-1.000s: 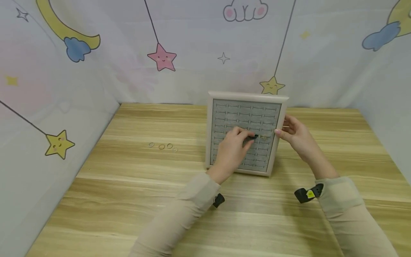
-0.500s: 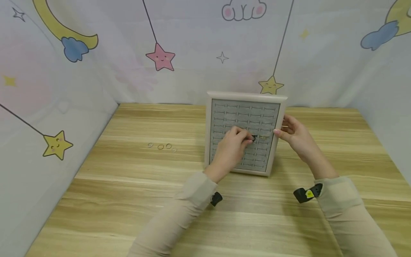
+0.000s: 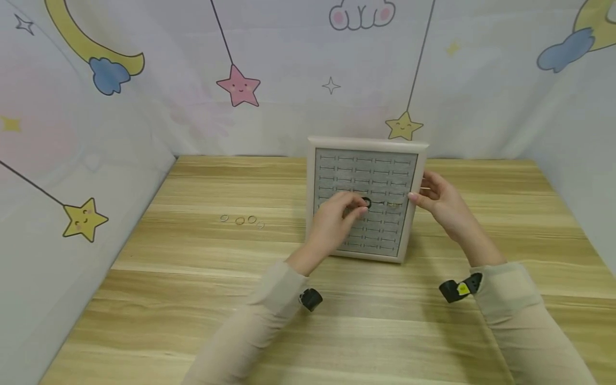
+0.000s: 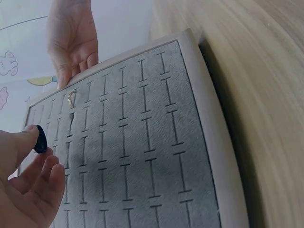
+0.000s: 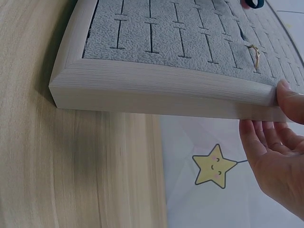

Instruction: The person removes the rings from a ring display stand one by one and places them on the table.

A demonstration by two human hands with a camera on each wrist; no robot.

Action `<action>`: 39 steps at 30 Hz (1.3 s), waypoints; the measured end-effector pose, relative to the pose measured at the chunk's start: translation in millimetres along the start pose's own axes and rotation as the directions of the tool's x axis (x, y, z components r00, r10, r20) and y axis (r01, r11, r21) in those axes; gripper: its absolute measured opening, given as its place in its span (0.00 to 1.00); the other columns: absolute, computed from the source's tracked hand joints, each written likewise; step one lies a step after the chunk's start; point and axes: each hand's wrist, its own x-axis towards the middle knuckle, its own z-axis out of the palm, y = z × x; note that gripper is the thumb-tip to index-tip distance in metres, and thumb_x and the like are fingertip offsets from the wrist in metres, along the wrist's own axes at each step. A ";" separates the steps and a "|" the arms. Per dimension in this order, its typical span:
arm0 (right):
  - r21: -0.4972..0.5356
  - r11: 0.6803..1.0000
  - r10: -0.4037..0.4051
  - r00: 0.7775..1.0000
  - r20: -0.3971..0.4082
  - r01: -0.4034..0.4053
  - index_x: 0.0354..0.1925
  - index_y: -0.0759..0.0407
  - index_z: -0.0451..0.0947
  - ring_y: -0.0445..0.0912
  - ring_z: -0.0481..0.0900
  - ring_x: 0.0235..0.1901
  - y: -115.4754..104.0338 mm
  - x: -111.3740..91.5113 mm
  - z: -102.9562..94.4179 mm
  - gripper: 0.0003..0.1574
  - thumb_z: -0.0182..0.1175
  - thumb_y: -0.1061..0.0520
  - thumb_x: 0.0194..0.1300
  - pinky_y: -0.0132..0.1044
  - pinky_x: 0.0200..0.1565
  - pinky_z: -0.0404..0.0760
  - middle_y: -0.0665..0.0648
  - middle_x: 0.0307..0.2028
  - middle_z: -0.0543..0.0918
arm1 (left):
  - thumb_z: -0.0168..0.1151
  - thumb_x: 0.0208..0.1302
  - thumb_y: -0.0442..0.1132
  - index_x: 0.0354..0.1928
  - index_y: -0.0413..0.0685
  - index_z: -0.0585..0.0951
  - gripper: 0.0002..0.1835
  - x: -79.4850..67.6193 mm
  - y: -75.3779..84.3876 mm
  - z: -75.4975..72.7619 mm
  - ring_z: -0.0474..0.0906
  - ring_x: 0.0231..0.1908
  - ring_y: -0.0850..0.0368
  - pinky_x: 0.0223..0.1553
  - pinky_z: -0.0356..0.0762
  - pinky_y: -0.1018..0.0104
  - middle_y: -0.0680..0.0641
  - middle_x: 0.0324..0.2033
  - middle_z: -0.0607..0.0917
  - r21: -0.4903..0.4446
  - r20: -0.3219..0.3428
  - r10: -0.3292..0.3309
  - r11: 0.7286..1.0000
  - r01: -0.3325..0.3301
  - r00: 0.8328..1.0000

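Note:
A ring display board with a pale frame and grey slotted padding stands upright on the table, leaning back slightly. My left hand pinches a black ring between thumb and fingertip, in front of the padding and apart from it in the left wrist view. My right hand grips the board's right edge, thumb on the front of the frame and fingers behind it. A gold ring sits in a slot near that thumb. Beside it, one slot gapes a little wider than the others.
Several thin rings lie on the wooden table left of the board. A white curtain printed with stars and moons hangs behind the table. Pale walls flank both sides.
My left hand has drawn the black ring away from the slot next to the gold ring and moved left with it. The right hand keeps its grip on the frame.

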 end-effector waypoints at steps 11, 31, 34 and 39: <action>0.013 1.000 -0.004 1.000 0.003 0.004 0.73 0.59 0.49 0.32 0.70 0.50 0.1 -1.2 1.0 0.39 0.52 0.53 0.72 0.18 0.48 0.73 0.62 0.63 0.66 | 0.63 0.62 0.42 0.55 0.44 0.77 0.20 -7.4 -11.6 -29.2 0.78 0.39 0.54 0.39 0.81 0.65 0.45 0.49 0.83 -0.025 -0.199 -0.001 1.000 -0.004 0.980; 0.012 1.000 -0.005 1.000 0.013 0.005 0.73 0.58 0.50 0.34 0.70 0.51 -0.1 2.4 -1.9 0.39 0.52 0.53 0.72 0.18 0.49 0.73 0.61 0.63 0.67 | 0.60 0.66 0.41 0.55 0.41 0.78 0.18 -27.4 -93.9 -58.6 0.77 0.47 0.45 0.46 0.77 0.54 0.42 0.52 0.80 0.030 -0.188 -0.344 0.934 0.356 0.920; 0.012 1.000 -0.004 1.000 0.012 0.003 0.73 0.58 0.50 0.33 0.70 0.51 -0.8 2.0 -1.9 0.38 0.52 0.53 0.72 0.18 0.49 0.73 0.61 0.63 0.67 | 0.59 0.66 0.41 0.55 0.42 0.77 0.18 -30.9 -103.8 -58.2 0.77 0.49 0.45 0.47 0.77 0.53 0.42 0.52 0.81 0.041 -0.140 -0.415 0.905 0.424 0.899; 0.012 1.000 0.001 1.000 0.010 -0.001 0.73 0.59 0.49 0.32 0.70 0.50 -1.4 1.3 -2.1 0.39 0.52 0.53 0.72 0.18 0.48 0.73 0.61 0.62 0.67 | 0.60 0.66 0.41 0.55 0.42 0.78 0.18 -34.5 -118.5 -56.9 0.78 0.51 0.44 0.52 0.76 0.52 0.41 0.53 0.82 0.080 -0.072 -0.489 0.866 0.494 0.869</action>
